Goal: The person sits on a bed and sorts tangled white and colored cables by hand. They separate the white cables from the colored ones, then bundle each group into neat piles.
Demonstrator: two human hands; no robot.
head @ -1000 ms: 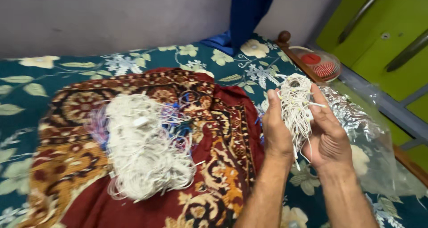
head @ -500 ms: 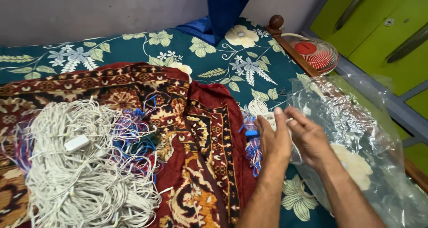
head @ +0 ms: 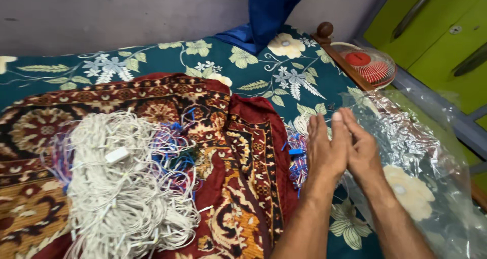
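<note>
Two hands pressed side by side over a clear plastic bag (head: 421,157) on a floral bedsheet (head: 243,71).

Left hand (head: 324,150) and right hand (head: 362,152) lay flat, fingers extended, grasping nothing, beside red-and-blue wires (head: 297,155); white string lights (head: 122,188) lay heaped apart on a patterned maroon cloth (head: 238,152).

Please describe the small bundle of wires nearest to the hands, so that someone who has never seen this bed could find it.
Start from the dark red patterned rug spread on the floral teal bedsheet. Go to its right edge, just left of the left hand. There lies a small blue, red and white wire bundle, far smaller and more colourful than the big heap of white cord on the rug.
</note>
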